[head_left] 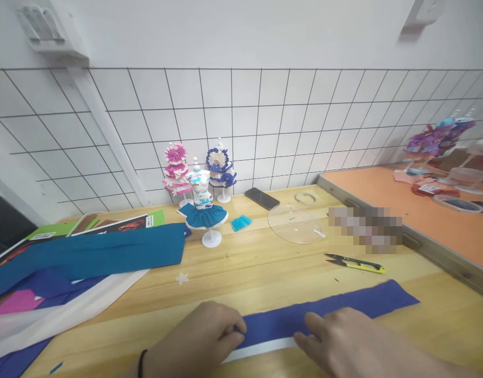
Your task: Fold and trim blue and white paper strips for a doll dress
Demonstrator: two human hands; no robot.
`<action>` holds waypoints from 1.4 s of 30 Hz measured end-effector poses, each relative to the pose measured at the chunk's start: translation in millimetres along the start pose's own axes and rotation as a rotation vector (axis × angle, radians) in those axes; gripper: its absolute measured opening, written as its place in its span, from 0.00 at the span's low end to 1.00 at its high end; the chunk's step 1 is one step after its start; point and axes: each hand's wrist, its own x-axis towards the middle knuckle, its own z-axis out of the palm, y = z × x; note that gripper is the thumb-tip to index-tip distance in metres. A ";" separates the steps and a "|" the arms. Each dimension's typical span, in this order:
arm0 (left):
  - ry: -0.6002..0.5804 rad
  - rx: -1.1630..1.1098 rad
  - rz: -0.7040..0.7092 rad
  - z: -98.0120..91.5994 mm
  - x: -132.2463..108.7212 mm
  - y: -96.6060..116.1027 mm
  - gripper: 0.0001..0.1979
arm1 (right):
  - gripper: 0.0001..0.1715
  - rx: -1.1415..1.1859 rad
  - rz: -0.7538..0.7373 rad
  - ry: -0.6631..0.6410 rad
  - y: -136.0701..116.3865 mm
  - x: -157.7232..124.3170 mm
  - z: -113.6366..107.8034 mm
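The blue strip lies flat and ungathered on the table, a white band along its near edge, left hand pinching one end, right hand touching that edge, grip unclear, while a small mannequin beyond already wears a teal skirt.

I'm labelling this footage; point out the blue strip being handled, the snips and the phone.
Blue strip (276, 321): head view, flat middle of the cloth.
Snips (363, 268): head view, on the handles.
Phone (262, 198): head view, middle of its dark face.

The strip is matt cloth, the table wood.
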 end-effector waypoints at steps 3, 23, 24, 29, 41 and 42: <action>0.029 -0.040 0.030 15.1 17.0 1.5 0.11 | 0.12 0.033 -0.035 -0.036 -0.2 -2.3 7.8; 0.020 0.042 0.029 36.9 33.2 3.1 0.05 | 0.11 0.049 0.016 0.012 -1.7 -4.4 22.5; 0.021 0.049 0.028 37.2 33.5 3.5 0.05 | 0.11 0.043 0.017 0.022 -1.9 -4.7 23.8; 0.022 0.070 0.015 38.9 35.8 4.4 0.05 | 0.10 0.012 0.012 0.023 -4.6 -7.1 30.3; -0.007 0.135 -0.002 40.7 39.1 5.9 0.06 | 0.11 -0.031 0.011 -0.091 -14.1 -3.7 34.3; -0.008 0.137 -0.004 40.7 39.4 5.9 0.06 | 0.11 -0.032 0.009 -0.100 -14.4 -3.6 34.9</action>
